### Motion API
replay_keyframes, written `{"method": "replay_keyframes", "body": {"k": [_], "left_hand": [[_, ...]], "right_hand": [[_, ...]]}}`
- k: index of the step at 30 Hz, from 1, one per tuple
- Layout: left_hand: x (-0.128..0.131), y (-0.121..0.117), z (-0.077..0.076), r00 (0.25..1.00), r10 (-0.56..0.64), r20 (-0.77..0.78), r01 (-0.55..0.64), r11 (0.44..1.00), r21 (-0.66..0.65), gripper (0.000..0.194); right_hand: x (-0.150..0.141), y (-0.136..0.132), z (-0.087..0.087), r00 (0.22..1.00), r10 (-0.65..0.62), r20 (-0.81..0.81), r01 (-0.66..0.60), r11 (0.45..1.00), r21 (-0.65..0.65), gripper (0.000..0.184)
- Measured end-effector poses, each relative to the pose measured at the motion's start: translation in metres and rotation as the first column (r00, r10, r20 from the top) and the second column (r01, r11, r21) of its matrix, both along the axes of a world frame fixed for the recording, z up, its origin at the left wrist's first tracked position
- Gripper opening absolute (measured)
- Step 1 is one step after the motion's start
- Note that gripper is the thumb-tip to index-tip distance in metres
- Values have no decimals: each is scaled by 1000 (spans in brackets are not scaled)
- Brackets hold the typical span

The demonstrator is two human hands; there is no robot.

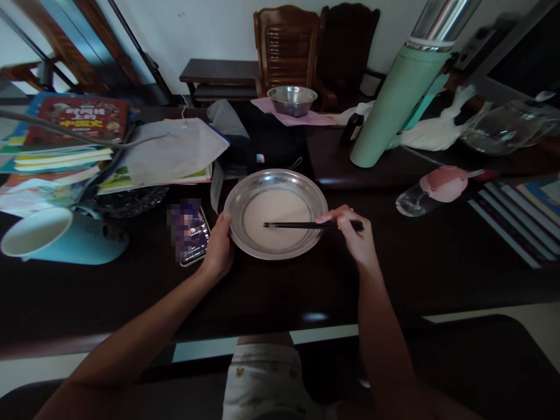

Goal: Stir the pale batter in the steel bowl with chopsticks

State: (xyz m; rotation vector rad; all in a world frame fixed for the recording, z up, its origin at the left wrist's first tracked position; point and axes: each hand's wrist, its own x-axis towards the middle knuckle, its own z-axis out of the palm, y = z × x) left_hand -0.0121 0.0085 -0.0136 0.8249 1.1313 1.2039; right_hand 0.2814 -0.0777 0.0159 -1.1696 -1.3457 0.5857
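From the head camera, the left hand [219,248] rests on the rim of a shiny metal plate [245,185], with its fingers curled against the edge to steady it. The right hand [356,236] has its fingers pinched tight around two black chopsticks [301,225], held together, with their tips over the pale batter [273,217] in the plate. The plate sits in the middle of the dark worktop [437,262]. The batter looks smooth and spread thin already, so I think the stirring is mostly done. I count one plate, one pair of chopsticks, one phone [195,236] just beside the left hand, one blue mug [61,236], one small metal bowl [291,100] and one tall green flask [396,99].
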Motion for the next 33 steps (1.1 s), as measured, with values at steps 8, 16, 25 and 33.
{"method": "replay_keyframes", "body": {"k": [8,16,25,33], "left_hand": [[-1,0,-1,1000,-4,5,4,1000,2,37],[-1,0,-2,1000,-20,-17,20,1000,12,41],[-1,2,-7,999,-21,-36,22,999,44,40],[0,2,-9,999,-19,-42,21,998,57,44]], "right_hand": [[1,-1,0,988,-147,-46,148,989,20,55],[0,1,1,996,-52,72,54,998,-15,48],[0,1,0,999,11,51,-9,1000,-25,52],[2,1,-5,985,-159,-59,162,986,32,53]]}}
